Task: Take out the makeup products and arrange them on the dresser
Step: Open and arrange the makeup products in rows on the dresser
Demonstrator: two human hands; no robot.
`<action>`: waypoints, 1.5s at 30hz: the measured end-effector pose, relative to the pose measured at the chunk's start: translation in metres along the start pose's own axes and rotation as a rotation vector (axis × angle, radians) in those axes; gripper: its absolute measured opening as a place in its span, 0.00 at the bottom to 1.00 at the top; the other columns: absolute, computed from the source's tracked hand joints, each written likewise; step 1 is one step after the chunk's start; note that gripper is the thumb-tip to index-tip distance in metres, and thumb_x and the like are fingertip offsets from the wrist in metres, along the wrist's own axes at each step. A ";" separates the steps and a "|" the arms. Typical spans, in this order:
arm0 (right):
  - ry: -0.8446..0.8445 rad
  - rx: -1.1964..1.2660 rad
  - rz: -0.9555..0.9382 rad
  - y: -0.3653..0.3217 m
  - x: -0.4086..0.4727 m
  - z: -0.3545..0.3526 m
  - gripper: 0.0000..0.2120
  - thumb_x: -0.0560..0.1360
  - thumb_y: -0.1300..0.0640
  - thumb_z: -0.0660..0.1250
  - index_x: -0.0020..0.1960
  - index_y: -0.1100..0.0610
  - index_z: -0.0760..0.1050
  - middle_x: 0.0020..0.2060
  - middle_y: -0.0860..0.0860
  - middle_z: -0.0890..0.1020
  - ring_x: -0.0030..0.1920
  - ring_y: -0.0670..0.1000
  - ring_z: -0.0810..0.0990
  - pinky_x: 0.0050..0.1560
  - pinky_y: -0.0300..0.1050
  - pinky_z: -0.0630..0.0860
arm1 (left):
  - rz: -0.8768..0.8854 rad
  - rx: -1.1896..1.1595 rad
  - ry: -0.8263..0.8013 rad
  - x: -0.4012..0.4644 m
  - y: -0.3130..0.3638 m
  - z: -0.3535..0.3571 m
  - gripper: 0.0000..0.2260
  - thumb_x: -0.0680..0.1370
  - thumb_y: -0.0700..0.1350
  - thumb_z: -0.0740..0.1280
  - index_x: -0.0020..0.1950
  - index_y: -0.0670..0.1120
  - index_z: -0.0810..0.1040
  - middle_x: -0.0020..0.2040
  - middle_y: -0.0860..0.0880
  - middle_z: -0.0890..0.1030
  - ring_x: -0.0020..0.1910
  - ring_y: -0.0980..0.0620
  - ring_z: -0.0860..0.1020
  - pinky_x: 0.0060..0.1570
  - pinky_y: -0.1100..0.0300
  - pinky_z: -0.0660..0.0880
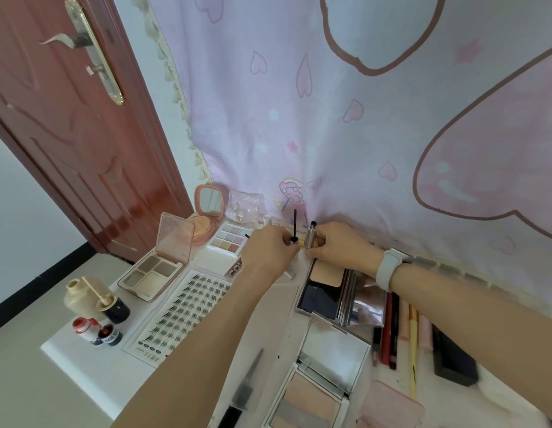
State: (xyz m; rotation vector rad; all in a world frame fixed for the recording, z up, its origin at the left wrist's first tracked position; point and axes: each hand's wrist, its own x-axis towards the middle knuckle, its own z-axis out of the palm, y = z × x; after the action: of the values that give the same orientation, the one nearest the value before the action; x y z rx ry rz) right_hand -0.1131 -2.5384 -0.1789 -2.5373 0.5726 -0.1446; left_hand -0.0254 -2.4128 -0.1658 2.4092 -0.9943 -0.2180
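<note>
Left hand grip: fingers curled, pinching the cap end of a mascara wand, brush pointing up. Right hand grip: fingers wrapped round the silver mascara tube, open mouth up, tube upright or slightly tilted. Wand and tube are just beside each other at the back of the desk, near the pink curtain. Wand is out of the tube; whether it's being set down open or recapped, can't tell.

Progress: well along. Already laid out on the desk: contour palette open, blush compact open with mirror up, eyeshadow palette, lash sheet, small bottles at the left edge, powder compact, a second mirrored compact near the front, a row of pencils on the right.

Left: place the mascara. A foil pouch lies beside the powder compact; it is possibly the source bag, but contents aren't visible. The blurred dark stick at the bottom centre is unclear.
</note>
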 end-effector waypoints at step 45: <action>0.118 -0.278 -0.031 0.059 -0.125 -0.052 0.16 0.78 0.61 0.57 0.63 0.54 0.75 0.58 0.53 0.76 0.56 0.53 0.74 0.53 0.44 0.69 | 0.203 -0.263 0.291 -0.135 0.070 -0.002 0.08 0.76 0.43 0.66 0.52 0.45 0.81 0.47 0.51 0.81 0.43 0.55 0.77 0.43 0.67 0.68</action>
State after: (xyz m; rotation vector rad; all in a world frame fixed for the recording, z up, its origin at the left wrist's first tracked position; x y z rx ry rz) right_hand -0.2591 -2.5554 -0.1635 -2.8224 0.6370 -0.2429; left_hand -0.1639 -2.3597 -0.1339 2.0171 -0.9967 0.0702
